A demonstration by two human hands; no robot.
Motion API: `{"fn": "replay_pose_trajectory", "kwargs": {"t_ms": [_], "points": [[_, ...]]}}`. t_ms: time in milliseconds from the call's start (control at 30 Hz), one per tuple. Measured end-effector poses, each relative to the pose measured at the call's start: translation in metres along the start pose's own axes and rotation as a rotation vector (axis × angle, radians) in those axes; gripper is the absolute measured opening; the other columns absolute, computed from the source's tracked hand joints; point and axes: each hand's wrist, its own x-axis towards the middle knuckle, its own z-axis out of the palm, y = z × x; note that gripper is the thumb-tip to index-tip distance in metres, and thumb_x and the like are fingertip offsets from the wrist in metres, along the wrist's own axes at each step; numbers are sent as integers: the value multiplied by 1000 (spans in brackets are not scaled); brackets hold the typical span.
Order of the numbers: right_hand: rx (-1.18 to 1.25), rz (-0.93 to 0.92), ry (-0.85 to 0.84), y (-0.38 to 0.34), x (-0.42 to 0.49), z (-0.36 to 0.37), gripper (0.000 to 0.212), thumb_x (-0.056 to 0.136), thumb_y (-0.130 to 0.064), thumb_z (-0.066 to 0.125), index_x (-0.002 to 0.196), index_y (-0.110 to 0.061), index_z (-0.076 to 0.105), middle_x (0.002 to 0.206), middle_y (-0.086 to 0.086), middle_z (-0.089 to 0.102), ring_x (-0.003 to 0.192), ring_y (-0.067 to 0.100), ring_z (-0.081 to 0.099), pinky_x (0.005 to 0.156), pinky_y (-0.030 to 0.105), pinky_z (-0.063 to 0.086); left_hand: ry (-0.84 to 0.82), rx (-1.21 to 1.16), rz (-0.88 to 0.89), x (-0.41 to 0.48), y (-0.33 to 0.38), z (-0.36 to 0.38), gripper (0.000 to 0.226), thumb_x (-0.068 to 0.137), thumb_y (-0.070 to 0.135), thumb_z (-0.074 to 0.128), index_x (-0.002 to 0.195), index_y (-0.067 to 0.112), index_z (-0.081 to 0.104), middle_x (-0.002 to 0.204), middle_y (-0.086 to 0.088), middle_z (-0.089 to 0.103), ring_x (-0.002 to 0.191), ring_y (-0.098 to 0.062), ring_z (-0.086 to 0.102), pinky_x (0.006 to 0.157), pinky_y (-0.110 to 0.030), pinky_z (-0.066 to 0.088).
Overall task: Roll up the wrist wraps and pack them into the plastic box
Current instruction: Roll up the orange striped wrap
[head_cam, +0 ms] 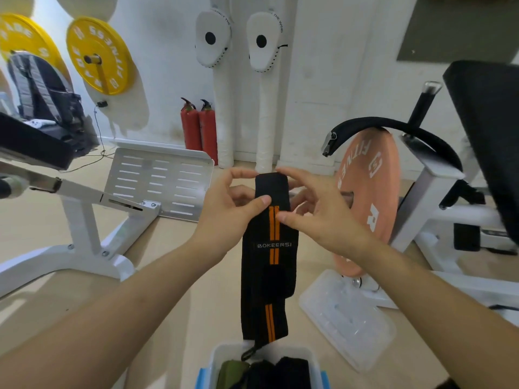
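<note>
A black wrist wrap point(269, 276) with 2 orange stripes down its middle (the word BOKEERSI is woven across it) hangs unrolled in the air between both hands, above the pale floor point(196, 290). The left hand point(227, 203) pinches the wrap near its top: the thumb lies flat across the front of the left edge, the index finger curls up to the top corner, and the other fingers point(241, 193) are bent behind the fabric. The right hand point(317, 214) takes the other side, its thumb tip pressed on the orange stripes and its index finger arched over to touch the top edge. Its remaining fingers are loosely spread, and they seem to reach behind the wrap, though the fabric hides where they touch. The wrap's lower end, doubled over itself, drops to the plastic box point(214, 360) at the bottom edge of the view, and its small loop point(249, 352) dangles just over the box's far rim. Inside the box sit rolled wraps, 1 green point(231, 373) and at least 2 black point(280, 370), packed side by side. The clear lid point(348, 318) lies flat on the floor to the right of the box, beside a pink weight plate point(368, 197) standing on its rack.
</note>
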Motion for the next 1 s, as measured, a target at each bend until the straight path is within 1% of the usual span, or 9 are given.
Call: {"fn": "replay_pose_trajectory", "kwargs": {"t_ms": [133, 267, 467, 533, 600, 667, 800, 933, 1000], "points": [[-4, 62, -111, 0, -3, 1, 90, 80, -7, 83, 152, -38, 38, 115, -3, 68, 100, 18, 69, 85, 42, 60, 12, -72, -96, -1, 7, 0, 41, 91, 9, 75, 126, 20, 57, 73, -1, 74, 78, -15, 75, 71, -24, 56], [41, 64, -81, 2, -3, 3, 54, 81, 0, 81, 129, -20, 66, 104, 3, 76, 98, 22, 72, 91, 46, 58, -30, -33, -95, -2, 11, -3, 32, 90, 12, 76, 120, 18, 65, 76, 1, 74, 73, -10, 70, 67, -23, 52], [126, 67, -62, 1, -5, -1, 35, 85, -4, 78, 118, -16, 73, 103, 11, 77, 101, 28, 72, 94, 42, 57, -70, 527, 295, -1, 9, -16, 32, 81, 37, 84, 111, 29, 75, 116, 8, 57, 113, -11, 59, 89, -25, 54], [133, 62, -79, 0, -5, -1, 27, 86, -6, 77, 113, -8, 74, 102, 17, 75, 100, 33, 71, 92, 45, 57, -148, 699, 449, -1, 8, -19, 39, 80, 47, 79, 114, 29, 74, 118, 9, 65, 117, -14, 57, 97, -35, 50], [124, 45, -102, 0, -6, 2, 22, 86, -5, 77, 108, -4, 75, 99, 20, 74, 98, 34, 70, 89, 47, 57, -178, 784, 471, 0, 9, -21, 39, 80, 48, 76, 114, 29, 74, 109, 12, 70, 109, -14, 61, 94, -41, 51], [117, 31, -107, -1, -7, 2, 16, 86, -3, 77, 102, -7, 76, 91, 6, 76, 92, 21, 73, 82, 35, 60, -201, 785, 429, 1, 11, -20, 30, 82, 41, 78, 109, 29, 75, 98, 13, 73, 95, -10, 65, 86, -41, 55], [105, 59, -121, -5, -10, 4, 24, 86, -4, 76, 95, -27, 73, 79, -18, 73, 81, -2, 68, 73, 14, 52, -231, 636, 183, -1, 19, -14, 16, 81, 20, 85, 89, 29, 74, 77, 13, 74, 74, -2, 69, 69, -21, 54], [-131, 61, 91, 2, -8, 13, 27, 82, -22, 83, 101, -35, 67, 86, -11, 65, 77, 9, 62, 69, 20, 48, -79, 412, -90, 2, 15, -11, 14, 77, 16, 87, 80, 20, 74, 78, -2, 77, 78, -20, 75, 71, -32, 59], [-163, 99, 191, 3, -8, 19, 33, 80, -26, 85, 104, -34, 65, 86, -7, 62, 76, 10, 62, 68, 23, 50, 15, 295, -171, 2, 13, -9, 12, 78, 15, 87, 80, 15, 75, 76, -4, 77, 74, -21, 75, 66, -30, 57]]}}
